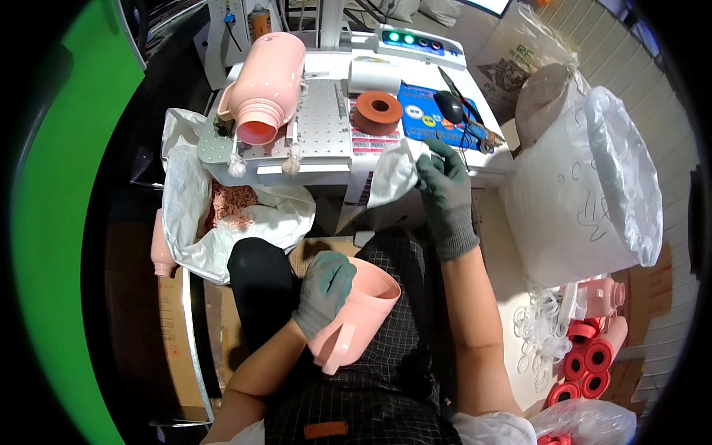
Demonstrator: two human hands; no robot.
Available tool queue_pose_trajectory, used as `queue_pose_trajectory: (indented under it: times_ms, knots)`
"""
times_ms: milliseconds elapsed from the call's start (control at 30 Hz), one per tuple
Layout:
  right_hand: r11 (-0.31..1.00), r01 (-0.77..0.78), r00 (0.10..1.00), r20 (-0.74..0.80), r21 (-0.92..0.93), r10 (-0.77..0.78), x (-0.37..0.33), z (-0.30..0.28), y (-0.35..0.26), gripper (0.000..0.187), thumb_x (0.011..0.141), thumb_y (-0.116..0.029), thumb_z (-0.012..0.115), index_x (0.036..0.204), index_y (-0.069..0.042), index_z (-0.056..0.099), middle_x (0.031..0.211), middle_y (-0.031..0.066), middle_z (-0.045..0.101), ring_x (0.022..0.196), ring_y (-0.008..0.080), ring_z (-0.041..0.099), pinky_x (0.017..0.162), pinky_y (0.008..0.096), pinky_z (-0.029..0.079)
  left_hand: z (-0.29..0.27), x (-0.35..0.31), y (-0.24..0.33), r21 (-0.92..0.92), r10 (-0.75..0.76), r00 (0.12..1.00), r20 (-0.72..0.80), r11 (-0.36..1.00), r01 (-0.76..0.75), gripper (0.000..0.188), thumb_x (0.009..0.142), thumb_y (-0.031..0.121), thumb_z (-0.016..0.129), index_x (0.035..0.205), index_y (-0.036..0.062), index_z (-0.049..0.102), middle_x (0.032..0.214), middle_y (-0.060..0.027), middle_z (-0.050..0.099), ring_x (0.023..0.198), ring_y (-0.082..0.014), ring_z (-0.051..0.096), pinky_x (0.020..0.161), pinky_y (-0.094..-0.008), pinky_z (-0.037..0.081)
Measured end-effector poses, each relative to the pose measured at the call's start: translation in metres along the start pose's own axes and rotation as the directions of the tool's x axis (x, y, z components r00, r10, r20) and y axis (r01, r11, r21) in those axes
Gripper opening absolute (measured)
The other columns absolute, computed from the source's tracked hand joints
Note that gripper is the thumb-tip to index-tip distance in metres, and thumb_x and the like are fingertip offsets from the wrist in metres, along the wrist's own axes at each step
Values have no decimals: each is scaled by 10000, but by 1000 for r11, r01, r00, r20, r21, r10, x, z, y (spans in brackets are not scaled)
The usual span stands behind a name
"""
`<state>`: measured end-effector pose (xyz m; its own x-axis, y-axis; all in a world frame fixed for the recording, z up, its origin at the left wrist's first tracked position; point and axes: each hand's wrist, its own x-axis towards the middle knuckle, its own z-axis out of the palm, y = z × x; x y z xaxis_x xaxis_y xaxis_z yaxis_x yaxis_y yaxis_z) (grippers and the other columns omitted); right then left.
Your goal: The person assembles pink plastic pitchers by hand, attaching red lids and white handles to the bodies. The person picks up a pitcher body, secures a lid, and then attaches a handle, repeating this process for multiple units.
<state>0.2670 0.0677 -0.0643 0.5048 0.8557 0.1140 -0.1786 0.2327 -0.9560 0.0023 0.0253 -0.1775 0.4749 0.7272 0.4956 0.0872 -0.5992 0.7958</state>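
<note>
On my lap a pink plastic jug (363,311) lies tilted, its wide round mouth facing up and its handle toward me. My left hand (326,291), in a grey-green work glove, is closed on the jug's rim. My right hand (446,191), gloved alike, pinches a crumpled white cloth (397,173) at the machine table's front edge, above and apart from the jug. Farther off, a pink thermos-shaped bottle shell (268,85) lies in the machine's fixture (322,119), its narrow neck pointing toward me.
An orange tape roll (378,113), a white roll (374,76) and a black mouse (449,106) sit on the table. A white bag (182,200) with pink shavings stands at left, a large white sack (578,200) at right. Red ring-shaped parts (598,356) lie lower right.
</note>
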Motion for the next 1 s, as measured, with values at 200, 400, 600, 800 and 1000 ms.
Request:
queue_pose_trajectory:
  times_ms: [200,400,600,800,1000]
  knots:
    - [998,-18,987,161,-60,28,-3,35,-20,287,926,-36,747,1202,23,700,1022,54,720,874,107,660,780,259,551,-4,-10,-8,171,89,992,-88,983,-73,125,946,103,644,1012,0,668,993,-193,651,963,-410,589,870,-481,494]
    - [900,232,725,683,-369,93,-127,13,2,213,847,-109,835,1051,-60,796,1001,58,738,955,205,687,858,364,553,-5,-16,-25,205,197,969,-150,965,-164,199,903,108,641,1065,4,691,956,-172,652,922,-389,597,827,-495,485]
    - [649,524,813,552,-552,-188,-123,29,16,214,796,-64,843,999,-46,778,959,105,659,850,239,655,732,364,549,-13,3,-8,-67,-58,998,-2,996,58,114,902,51,629,992,-6,672,913,-135,641,876,-313,594,849,-426,495]
    - [975,73,997,7,-208,-73,-52,6,10,237,946,-44,739,1167,38,723,1066,80,755,915,99,678,828,256,560,-39,-2,-30,-699,-147,988,-36,710,80,190,997,107,504,814,60,510,776,-38,489,803,-242,501,834,-371,465]
    - [990,-143,990,13,-1,143,-74,-8,32,240,969,-15,708,1204,34,719,1089,72,747,921,122,693,838,261,567,-51,-15,-57,-901,-356,923,144,338,271,232,1031,148,429,810,81,412,743,-16,412,871,-238,490,967,-384,426]
